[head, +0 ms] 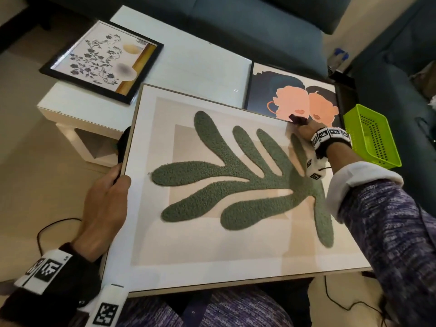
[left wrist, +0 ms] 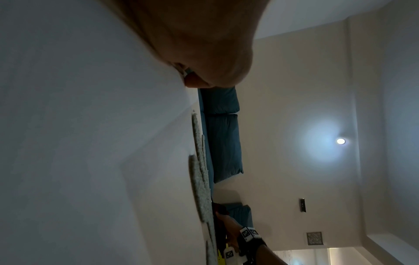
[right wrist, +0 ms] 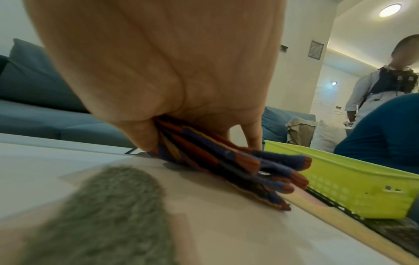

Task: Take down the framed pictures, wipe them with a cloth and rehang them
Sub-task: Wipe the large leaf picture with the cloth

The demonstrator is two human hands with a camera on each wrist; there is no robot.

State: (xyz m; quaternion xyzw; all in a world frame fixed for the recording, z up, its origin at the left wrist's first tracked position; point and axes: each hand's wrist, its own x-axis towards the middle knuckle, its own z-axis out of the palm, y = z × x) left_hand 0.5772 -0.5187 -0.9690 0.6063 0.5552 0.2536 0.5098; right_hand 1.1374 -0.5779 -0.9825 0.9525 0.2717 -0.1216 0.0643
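A large framed picture (head: 212, 244) with a green tufted leaf shape lies tilted across my lap and the table edge. My left hand (head: 103, 204) grips its left edge, thumb on the front. At the picture's far right corner my right hand (head: 304, 128) holds a folded blue-and-orange striped cloth (right wrist: 231, 161) and presses it onto the picture's surface (right wrist: 226, 224). On the white coffee table (head: 203, 60) lie a black-framed floral picture (head: 101, 60) at the far left and a picture of two peach faces (head: 295, 95), partly covered by the large frame.
A lime green plastic basket (head: 372, 135) stands right of my right hand, touching the frame's corner in the right wrist view. A blue sofa (head: 236, 24) runs behind the table. Another person (right wrist: 383, 86) stands at the right. Cables lie on the floor (head: 47, 223).
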